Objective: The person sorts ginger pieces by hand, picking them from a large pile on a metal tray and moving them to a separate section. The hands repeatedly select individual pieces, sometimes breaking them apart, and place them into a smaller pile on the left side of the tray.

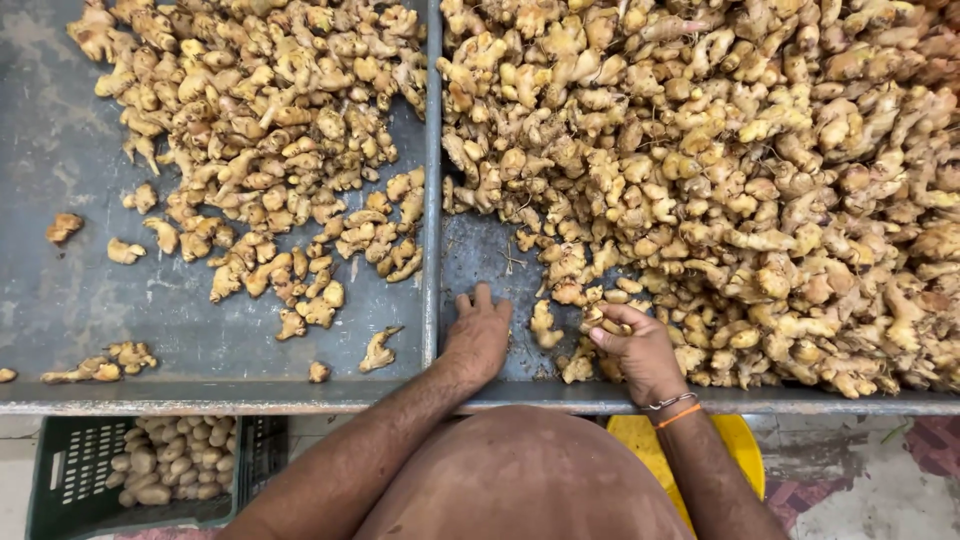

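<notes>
A grey metal table (60,300) has two sections split by a raised divider (432,200). The right section carries a large heap of ginger roots (740,170); a smaller, looser spread of ginger (270,130) lies in the left section. My left hand (478,335) rests flat on bare metal just right of the divider, fingers apart, holding nothing. My right hand (640,350) is at the heap's near edge, fingers closed on a small piece of ginger (597,318). A loose ginger piece (543,322) lies between the hands.
A dark green plastic crate (70,480) with pale ginger pieces sits on the floor at lower left. A yellow round object (740,450) is on the floor under my right arm. The table's front rim (200,397) runs across the view.
</notes>
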